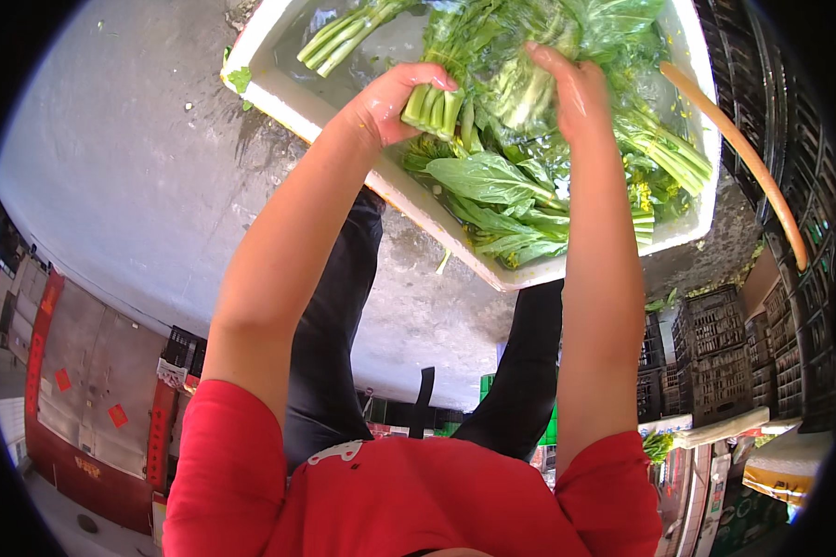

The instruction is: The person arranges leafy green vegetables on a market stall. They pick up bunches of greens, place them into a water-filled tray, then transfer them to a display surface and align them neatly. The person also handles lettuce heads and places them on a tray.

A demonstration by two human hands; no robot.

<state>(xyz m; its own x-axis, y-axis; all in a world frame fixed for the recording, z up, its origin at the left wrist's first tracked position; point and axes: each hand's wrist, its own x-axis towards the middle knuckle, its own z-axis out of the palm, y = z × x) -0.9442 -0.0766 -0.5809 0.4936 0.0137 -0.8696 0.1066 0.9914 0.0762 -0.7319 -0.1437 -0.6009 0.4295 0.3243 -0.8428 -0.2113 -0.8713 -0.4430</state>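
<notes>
A white foam box (425,217) of water holds several bunches of leafy green vegetables with small yellow flowers. My left hand (397,101) is closed around the cut stalks of one bunch (433,111), whose leaves spread away from me in the water. Wet and slightly blurred, my right hand (579,94) is at a pale-stemmed bunch (526,90), thumb extended over it; its fingers are mostly hidden. Another bunch (505,181) lies at the box's near side, between my forearms. Further stalks rest at the upper left (348,38) and at the right (662,150).
An orange hose (745,153) hangs over the right rim of the box. Black plastic crates (714,348) are stacked at the right. My legs in black trousers (334,334) are close to the near rim. Grey concrete floor (146,174), wet in places, surrounds the box.
</notes>
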